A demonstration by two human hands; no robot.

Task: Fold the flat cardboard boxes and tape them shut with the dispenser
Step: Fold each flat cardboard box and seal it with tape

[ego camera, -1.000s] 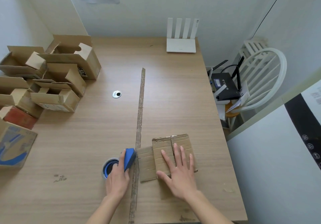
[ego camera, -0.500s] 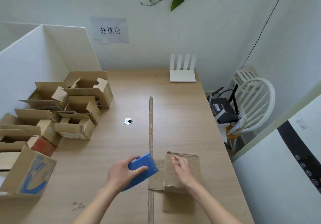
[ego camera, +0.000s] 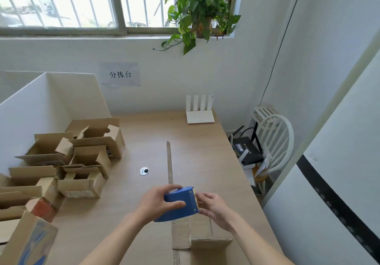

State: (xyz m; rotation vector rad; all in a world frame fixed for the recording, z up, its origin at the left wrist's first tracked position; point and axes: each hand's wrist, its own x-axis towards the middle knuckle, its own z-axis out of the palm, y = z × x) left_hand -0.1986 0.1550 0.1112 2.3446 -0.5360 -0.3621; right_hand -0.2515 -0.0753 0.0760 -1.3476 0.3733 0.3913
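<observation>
My left hand (ego camera: 159,202) grips a blue tape dispenser (ego camera: 178,206) and holds it up above the wooden table (ego camera: 201,153). At the dispenser's toothed right end my right hand (ego camera: 216,208) has its fingers curled; they seem to pinch the tape end there, though no tape shows clearly. Below both hands a folded brown cardboard box (ego camera: 202,233) lies on the table near its front edge, partly hidden by my right wrist.
Several open cardboard boxes (ego camera: 82,162) are piled along the table's left side by a white partition. A long cardboard strip (ego camera: 169,163) runs down the middle. A white router (ego camera: 199,110) stands at the back, a round cable grommet (ego camera: 144,171) mid-table, a white chair (ego camera: 275,141) on the right.
My head tilted up, bringing the window and plant into view. My left hand lifted the blue dispenser off the table. My right hand left the cardboard box and came to the dispenser's end.
</observation>
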